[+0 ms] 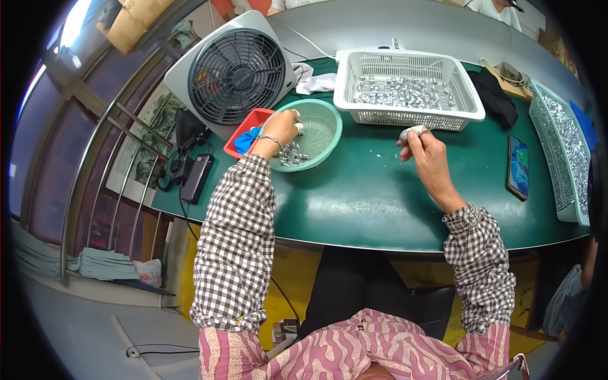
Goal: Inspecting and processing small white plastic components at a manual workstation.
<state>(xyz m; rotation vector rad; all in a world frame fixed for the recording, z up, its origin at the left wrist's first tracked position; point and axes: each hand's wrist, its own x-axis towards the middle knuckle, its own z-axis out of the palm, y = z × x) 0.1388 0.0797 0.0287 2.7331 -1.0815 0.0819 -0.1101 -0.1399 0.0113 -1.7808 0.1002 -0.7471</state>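
Note:
My left hand (281, 128) is over the left side of a round pale-green plastic bowl (327, 144). White coverings show on its fingertips, and the fingers are drawn together; what they hold, if anything, is too small to name. Small silvery metal parts (292, 154) lie in the bowl below it. My right hand (428, 157) hovers above the green table just in front of a white slotted basket (411, 117). Its thumb and wrapped fingertips are pinched together, and I cannot make out anything between them. Many small shiny metal pieces (405, 92) are spread inside the basket.
A red container (252, 120) with a blue item stands left of the bowl, before a grey box fan (239, 76). A phone (517, 167) and a pale-green basket of metal parts (560, 158) are at the right. White crumbs dot the green table (367, 202).

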